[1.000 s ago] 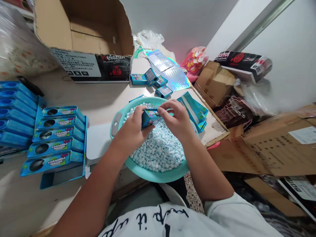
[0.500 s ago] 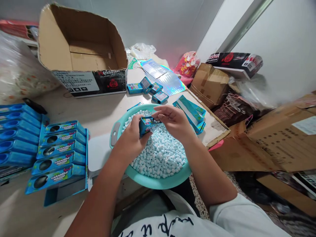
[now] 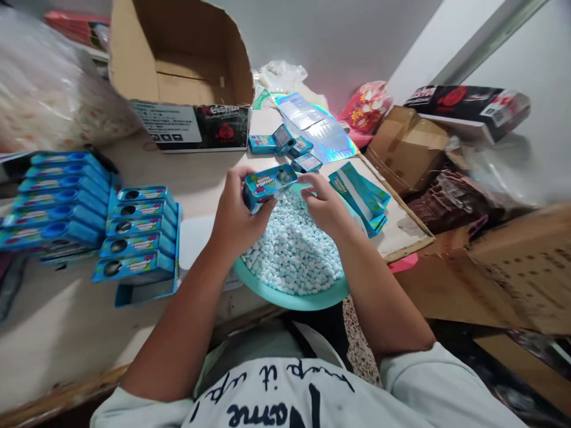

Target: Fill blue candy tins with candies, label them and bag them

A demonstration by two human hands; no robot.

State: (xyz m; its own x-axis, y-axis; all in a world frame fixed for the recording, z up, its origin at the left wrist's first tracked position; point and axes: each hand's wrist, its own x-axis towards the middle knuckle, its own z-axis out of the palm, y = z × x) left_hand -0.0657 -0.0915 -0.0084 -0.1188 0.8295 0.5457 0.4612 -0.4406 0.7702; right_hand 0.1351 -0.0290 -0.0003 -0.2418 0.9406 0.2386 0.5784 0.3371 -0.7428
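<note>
My left hand [image 3: 236,217] grips a small blue candy box [image 3: 267,183] and holds it up over a teal basin [image 3: 289,296] heaped with small pale blue and white candies [image 3: 292,252]. Pale candies show through the box's round window. My right hand [image 3: 323,205] is at the box's right end, with its fingertips pinched on that end. Both hands hover over the far half of the basin.
Rows of filled blue boxes [image 3: 138,229] lie in a display tray on the left, with more rows [image 3: 57,199] beyond. An open cardboard carton [image 3: 187,77] stands at the back. Loose small boxes [image 3: 285,142] and flat blue box blanks [image 3: 361,193] lie behind and right of the basin. Cartons pile up on the right.
The box has been lifted higher and turned so its printed face and window point up. My right hand has shifted from above the box to its right end.
</note>
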